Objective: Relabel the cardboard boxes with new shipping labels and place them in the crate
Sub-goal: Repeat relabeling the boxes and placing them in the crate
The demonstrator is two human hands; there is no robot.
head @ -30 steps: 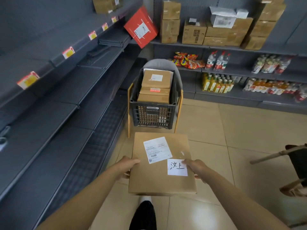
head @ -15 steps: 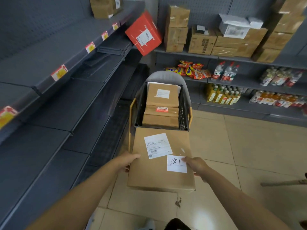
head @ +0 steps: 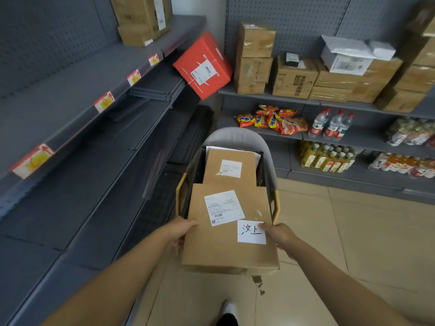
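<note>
— Where is the flat brown cardboard box now?

— Both hands, left hand and right hand, are gripping its sides, fingers curled around the edges, holding it over the near rim of the dark plastic crate.

— Advice?

— I'd be keeping it level, lowering it squarely.

— Counts?

— It is carrying two white labels; at least one box is showing inside the crate.

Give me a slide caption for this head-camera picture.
Both hands hold a labelled cardboard box above the crate.

Carrying the cardboard box forward between left hand and right hand, closing on the crate until its far edge is overlapping the near rim, hiding the crate's front wall
</note>
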